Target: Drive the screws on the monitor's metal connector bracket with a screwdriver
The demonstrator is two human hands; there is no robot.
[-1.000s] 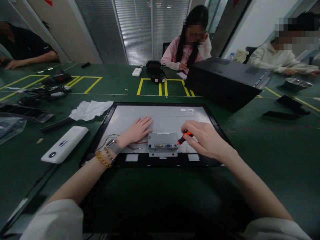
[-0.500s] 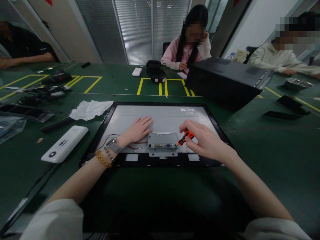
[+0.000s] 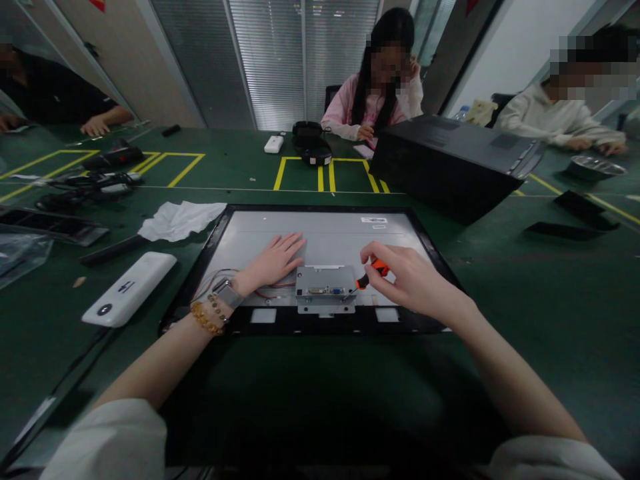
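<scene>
A monitor panel (image 3: 330, 230) lies face down on the green table, its grey metal back up inside a black frame. A small metal box with video ports (image 3: 325, 289) sits near its front edge. My left hand (image 3: 273, 260) rests flat on the panel, fingers spread, just left of the box, beside thin coloured wires (image 3: 220, 277). My right hand (image 3: 407, 280) is closed round an orange-and-black screwdriver (image 3: 371, 273), whose tip meets the right side of the metal box.
A white device (image 3: 129, 289) and a crumpled white cloth (image 3: 179, 219) lie to the left. A large black case (image 3: 453, 163) stands behind the panel on the right. Cables and tools lie at far left. Three other people sit around the table.
My right hand has turned slightly on the screwdriver at the box. My left hand has stayed put. A person at far left has moved a hand onto the table.
</scene>
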